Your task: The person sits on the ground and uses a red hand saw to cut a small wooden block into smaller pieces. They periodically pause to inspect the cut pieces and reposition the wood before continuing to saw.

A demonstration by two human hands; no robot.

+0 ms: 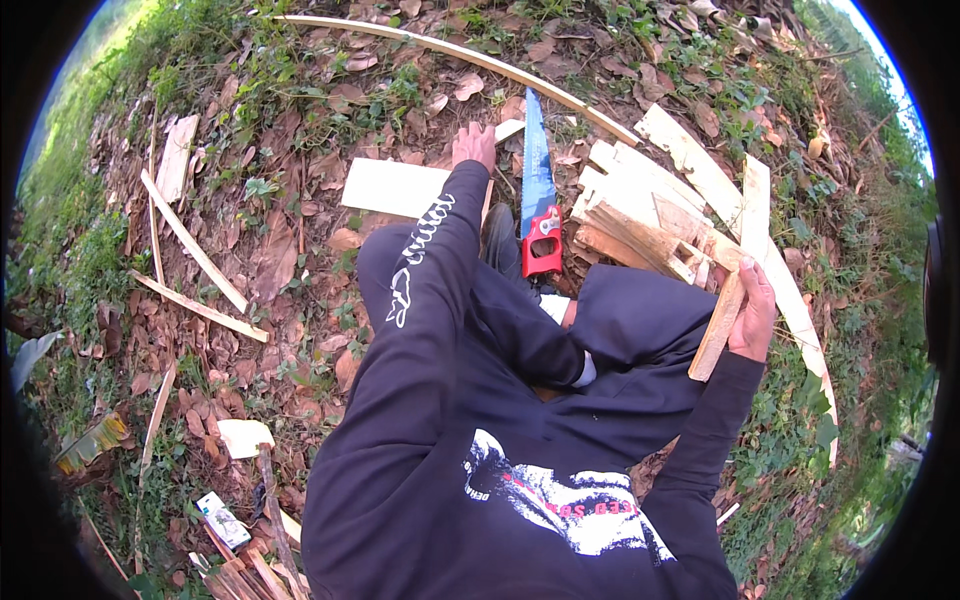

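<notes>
My left hand (475, 146) reaches forward, fingers bent down at a short pale wood piece (510, 130) that sticks out at its thumb side; the fingertips are partly hidden. A flat pale board (395, 187) lies on the ground beside that forearm. Just to the right is a handsaw (538, 165) with a blue blade and red handle, its tip pointing away from me. My right hand (757, 312) is closed around a short wooden strip (718, 328), held tilted over my right knee. Next to it lies a stack of cut wood pieces (640, 215).
A long thin batten (450, 50) curves across the far ground. Longer boards (690, 160) lie beyond the stack. Thin strips (195, 240) are scattered at left. A small box (224, 521) and more wood pieces (250, 575) lie at lower left. Dry leaves and grass cover the ground.
</notes>
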